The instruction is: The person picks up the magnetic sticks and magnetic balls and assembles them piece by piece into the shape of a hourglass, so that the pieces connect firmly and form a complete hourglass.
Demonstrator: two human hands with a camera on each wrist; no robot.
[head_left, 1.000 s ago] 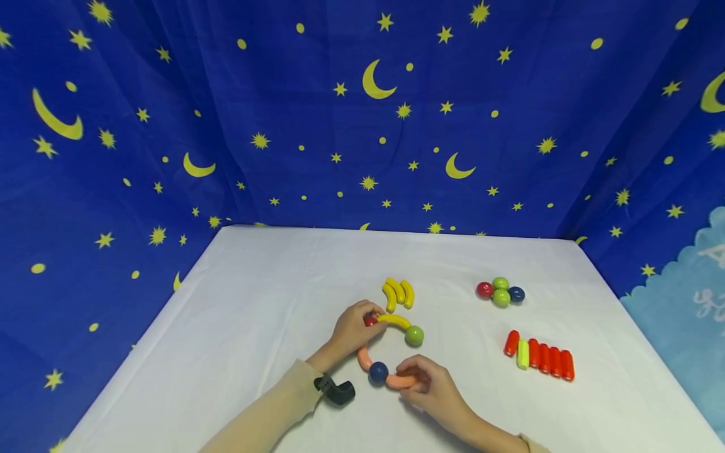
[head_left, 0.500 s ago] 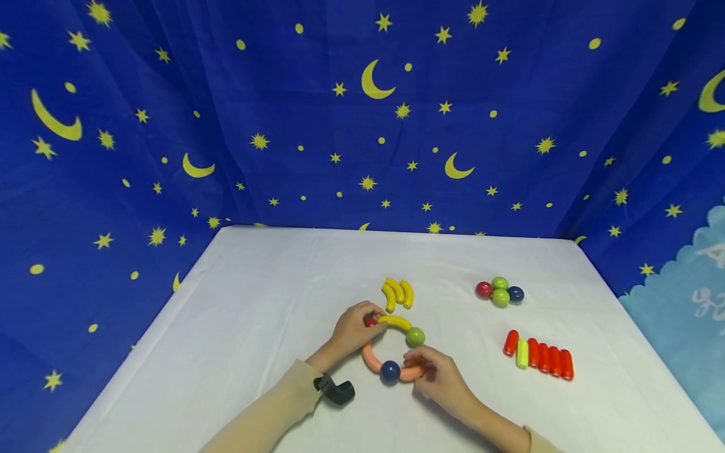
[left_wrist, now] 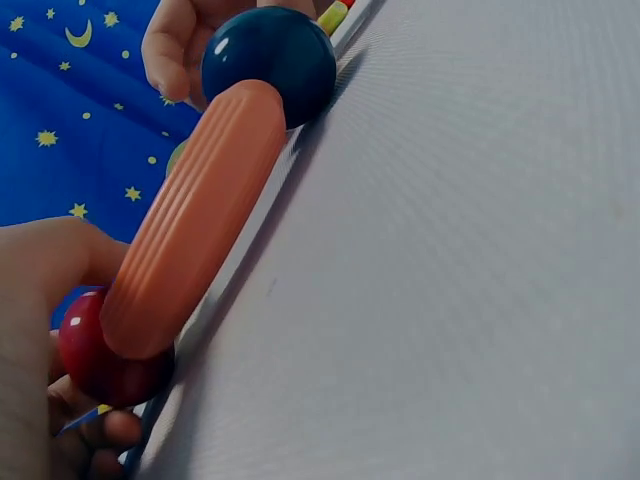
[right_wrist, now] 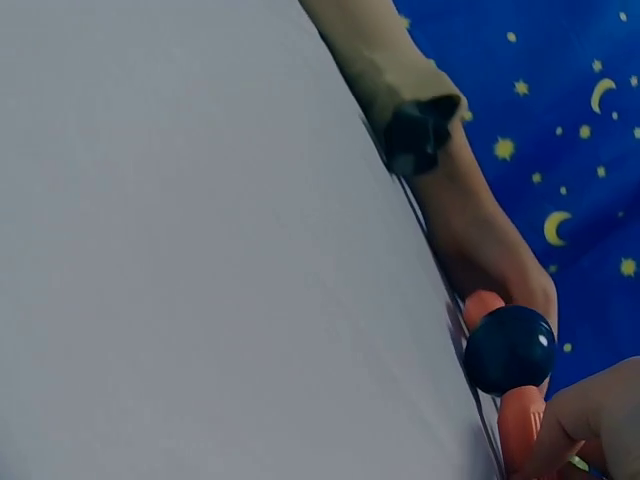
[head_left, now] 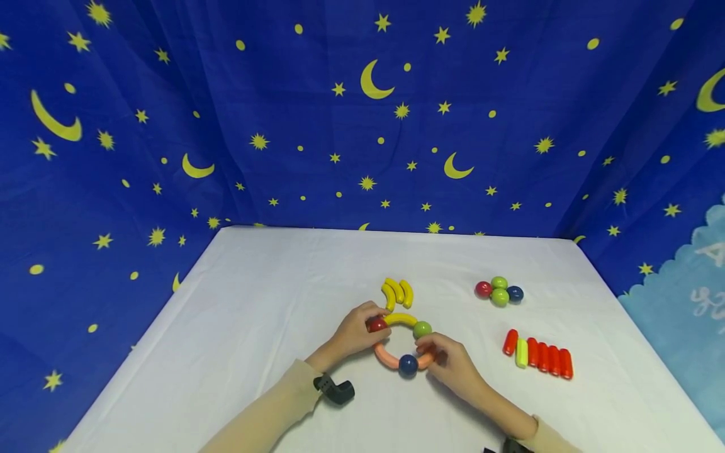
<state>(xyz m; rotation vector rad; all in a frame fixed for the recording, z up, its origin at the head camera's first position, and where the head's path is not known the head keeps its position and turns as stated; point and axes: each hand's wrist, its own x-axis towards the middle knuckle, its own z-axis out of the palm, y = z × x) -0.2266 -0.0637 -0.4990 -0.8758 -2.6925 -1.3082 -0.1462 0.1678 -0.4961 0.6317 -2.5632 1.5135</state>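
Note:
In the head view a ring of toy balls and curved rods lies mid-table. My left hand [head_left: 352,330] holds its red ball [head_left: 378,324] between thumb and fingers. From that ball a yellow curved rod [head_left: 401,319] runs to a green ball [head_left: 422,329]. An orange curved rod [head_left: 387,357] leads down to a dark blue ball [head_left: 408,365]; the left wrist view shows this ribbed orange rod [left_wrist: 195,220] up close. With my right hand [head_left: 457,368] I pinch the second orange curved rod [head_left: 426,361], its end beside the green ball hidden by my fingers.
Several yellow curved rods [head_left: 406,294] lie just behind the ring. Farther right is a cluster of red, green and blue balls [head_left: 500,297]. In front of it, red straight rods [head_left: 544,357] and one lime rod [head_left: 522,353] stand in a row. A blue star-patterned curtain [head_left: 317,113] backs the table.
My right hand has moved right and away from me, swinging the blue ball and orange rods round towards the green ball. The red ball has shifted slightly right and shows more between my left fingers.

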